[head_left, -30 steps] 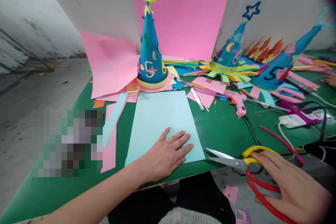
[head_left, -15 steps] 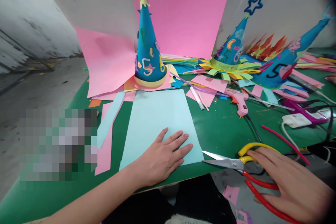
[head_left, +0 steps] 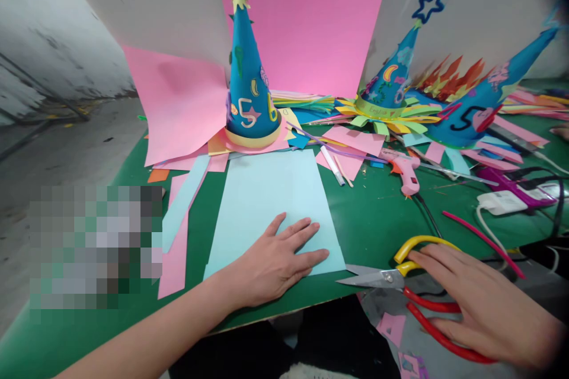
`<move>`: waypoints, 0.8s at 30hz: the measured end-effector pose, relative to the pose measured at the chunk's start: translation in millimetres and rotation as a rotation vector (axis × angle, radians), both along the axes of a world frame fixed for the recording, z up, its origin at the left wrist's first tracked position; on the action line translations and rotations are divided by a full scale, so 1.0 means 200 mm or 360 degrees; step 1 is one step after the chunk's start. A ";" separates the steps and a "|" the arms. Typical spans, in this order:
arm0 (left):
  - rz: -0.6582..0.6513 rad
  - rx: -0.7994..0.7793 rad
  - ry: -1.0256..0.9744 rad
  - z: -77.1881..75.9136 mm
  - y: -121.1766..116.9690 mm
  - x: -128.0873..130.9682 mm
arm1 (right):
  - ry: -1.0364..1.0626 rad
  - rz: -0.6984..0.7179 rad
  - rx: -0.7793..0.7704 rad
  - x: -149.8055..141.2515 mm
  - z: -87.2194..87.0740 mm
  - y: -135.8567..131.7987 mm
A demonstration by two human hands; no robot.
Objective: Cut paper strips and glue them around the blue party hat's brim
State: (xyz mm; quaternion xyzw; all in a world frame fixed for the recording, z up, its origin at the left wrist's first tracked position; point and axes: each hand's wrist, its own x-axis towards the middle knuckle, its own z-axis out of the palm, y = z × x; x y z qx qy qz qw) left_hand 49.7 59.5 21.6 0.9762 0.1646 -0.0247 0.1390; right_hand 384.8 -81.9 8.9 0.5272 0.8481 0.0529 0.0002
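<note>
Steadying hand: the left hand (head_left: 282, 260) lies spread on the light blue paper (head_left: 267, 189), fingers apart; even, gentle pressure stops it sliding.
Paper: flat on the green table (head_left: 368, 213), its near edge close to the table's front; small steps show at both sides, and whether a second sheet or a fold makes them I cannot tell, so square up any layers.
Right hand (head_left: 475, 293): wrapped round the scissors (head_left: 390, 278), fingers at the yellow handle, thumb by the red; a loose wrist serves best.
Blades (head_left: 371, 279): slightly parted, tips at the paper's near right corner; whether they touch it I cannot tell. A clean cut probably calls for straddling the edge squarely and closing smoothly.
Left fingers: near the blades, so better drawn back from their line.
</note>
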 end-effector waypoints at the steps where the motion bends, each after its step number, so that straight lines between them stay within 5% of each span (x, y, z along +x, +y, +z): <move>1: -0.0010 0.0004 -0.0004 0.00 0.00 0.00 | 0.0003 0.0032 0.0011 -0.01 0.01 0.02; 13: -0.0077 -0.0072 -0.0001 0.01 0.04 0.03 | 0.0067 0.0186 -0.0074 -0.04 0.06 0.17; 24: -0.0077 -0.0095 -0.0032 -0.01 0.06 0.03 | 0.0178 0.0195 -0.0209 -0.02 0.05 0.16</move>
